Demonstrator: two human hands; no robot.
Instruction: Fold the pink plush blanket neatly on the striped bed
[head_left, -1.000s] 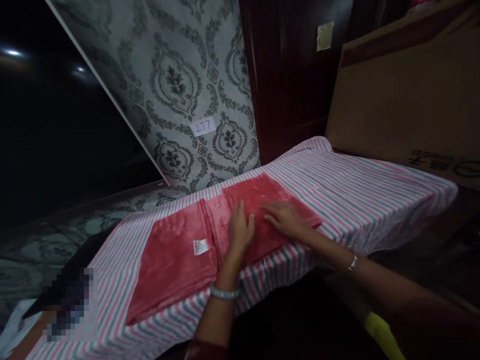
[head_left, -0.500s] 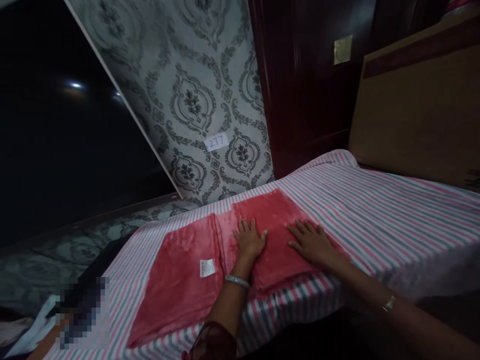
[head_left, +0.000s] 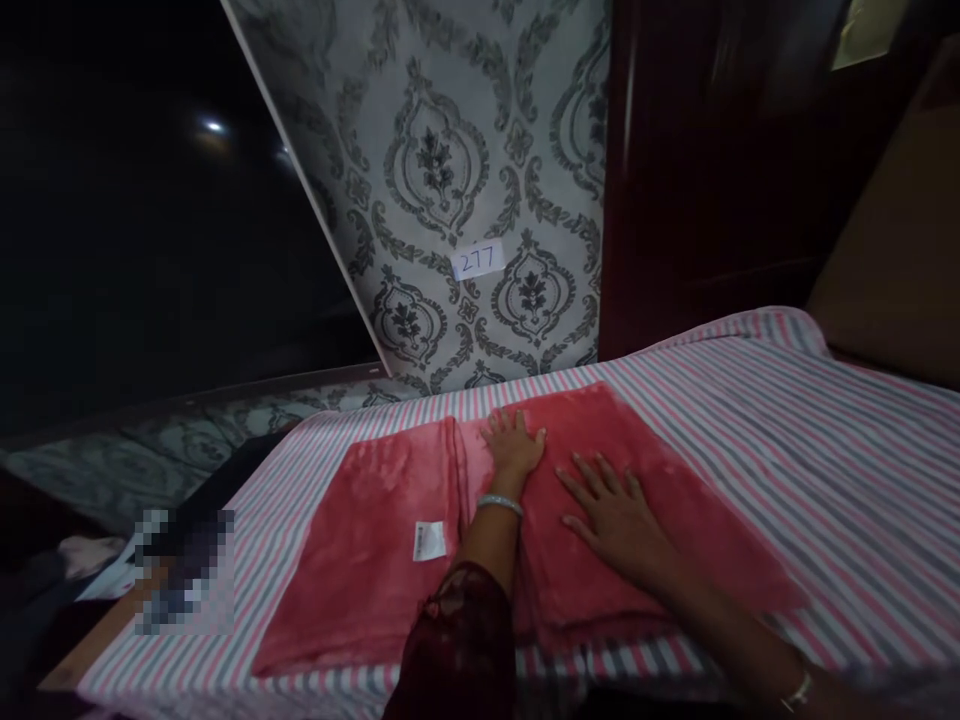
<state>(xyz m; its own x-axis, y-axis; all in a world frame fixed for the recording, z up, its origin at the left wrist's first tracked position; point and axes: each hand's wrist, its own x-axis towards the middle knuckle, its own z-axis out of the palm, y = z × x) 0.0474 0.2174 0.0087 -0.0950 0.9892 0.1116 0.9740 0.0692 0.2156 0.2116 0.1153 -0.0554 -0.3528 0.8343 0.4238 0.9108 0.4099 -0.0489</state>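
Observation:
A red plush blanket (head_left: 360, 560) lies folded in toward its middle, with a paler strip between its two folded sides. Near the inner edge of the left side shows a white label (head_left: 430, 541). My left hand (head_left: 516, 447) rests with spread fingers on the far part of the blanket, by the paler strip and the right side's inner fold. On the right side lies my right hand (head_left: 616, 520), palm down and fingers apart. Neither hand grasps anything. A bracelet is on each wrist.
Beneath the blanket is a striped cloth (head_left: 757, 430) covering the surface. Behind it stand a patterned wall with a paper marked 277 (head_left: 478, 260), a large dark screen (head_left: 150, 220) and a dark red panel (head_left: 697, 180). A cardboard box (head_left: 900, 240) stands far right.
The view has shifted, so the scene sits differently in the frame. My left hand has slid toward the blanket's far edge. The right side of the blanket now spreads wider beyond my right hand.

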